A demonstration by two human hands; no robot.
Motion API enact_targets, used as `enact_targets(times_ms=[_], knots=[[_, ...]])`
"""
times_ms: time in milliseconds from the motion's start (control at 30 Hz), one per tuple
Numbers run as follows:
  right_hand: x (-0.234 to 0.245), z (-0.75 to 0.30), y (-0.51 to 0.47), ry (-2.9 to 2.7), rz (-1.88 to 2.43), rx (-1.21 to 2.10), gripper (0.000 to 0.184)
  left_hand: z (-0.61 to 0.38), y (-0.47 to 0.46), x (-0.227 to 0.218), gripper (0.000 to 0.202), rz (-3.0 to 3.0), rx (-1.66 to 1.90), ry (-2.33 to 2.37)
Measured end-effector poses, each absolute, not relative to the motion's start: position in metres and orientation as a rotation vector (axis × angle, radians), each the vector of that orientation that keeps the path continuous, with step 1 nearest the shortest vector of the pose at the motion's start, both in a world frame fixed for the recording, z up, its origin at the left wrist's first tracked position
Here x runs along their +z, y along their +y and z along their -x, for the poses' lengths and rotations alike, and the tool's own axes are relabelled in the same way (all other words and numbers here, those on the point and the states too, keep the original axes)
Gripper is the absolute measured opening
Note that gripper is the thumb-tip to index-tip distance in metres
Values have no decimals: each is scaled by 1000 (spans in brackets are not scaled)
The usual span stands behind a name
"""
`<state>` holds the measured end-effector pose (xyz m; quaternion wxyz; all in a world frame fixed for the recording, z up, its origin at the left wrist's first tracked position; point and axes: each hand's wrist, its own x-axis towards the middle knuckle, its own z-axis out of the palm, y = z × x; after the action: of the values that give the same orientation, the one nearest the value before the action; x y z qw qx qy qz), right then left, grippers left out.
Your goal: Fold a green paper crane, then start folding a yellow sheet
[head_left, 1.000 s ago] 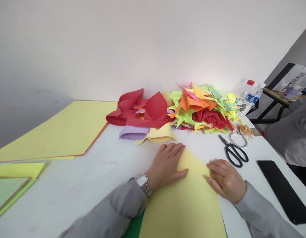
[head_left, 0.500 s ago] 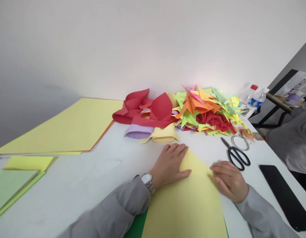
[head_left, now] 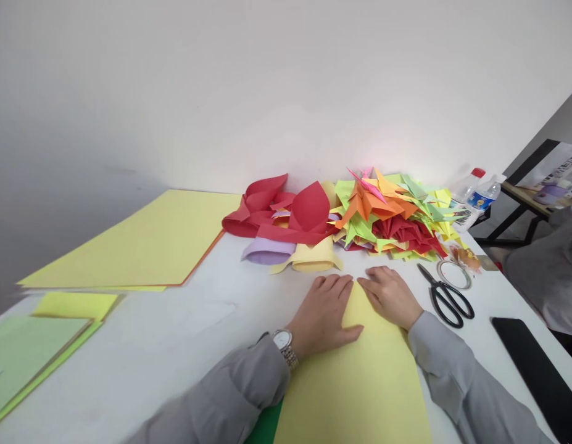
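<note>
A large yellow sheet of paper (head_left: 360, 382) lies on the white table (head_left: 174, 345) in front of me, with a green sheet (head_left: 262, 428) under it. My left hand (head_left: 325, 314), with a wristwatch, lies flat on the sheet's far left corner, fingers stretched out. My right hand (head_left: 390, 296) presses flat on the far tip of the same sheet, right beside the left hand's fingertips.
A pile of folded paper shapes (head_left: 387, 216) and curled red, purple and yellow paper (head_left: 290, 228) sits by the wall. Black scissors (head_left: 445, 296), a tape roll (head_left: 455, 274), two bottles (head_left: 475, 194) and a black phone (head_left: 540, 370) lie right. Yellow sheets (head_left: 142, 246) lie left. Another person's grey sleeve (head_left: 545, 271) shows far right.
My right hand has moved from the sheet's right edge up to its far tip, next to my left hand. The left hand has stayed flat on the paper.
</note>
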<state>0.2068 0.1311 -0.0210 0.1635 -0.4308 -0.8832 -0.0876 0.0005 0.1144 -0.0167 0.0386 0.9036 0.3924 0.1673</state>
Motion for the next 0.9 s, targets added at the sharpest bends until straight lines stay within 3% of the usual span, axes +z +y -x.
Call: enact_targets(times_ms=[900], knots=[[-11,-189,121,-2810,1262,-576,28,3,119,-14,71,-2932,356,1168]])
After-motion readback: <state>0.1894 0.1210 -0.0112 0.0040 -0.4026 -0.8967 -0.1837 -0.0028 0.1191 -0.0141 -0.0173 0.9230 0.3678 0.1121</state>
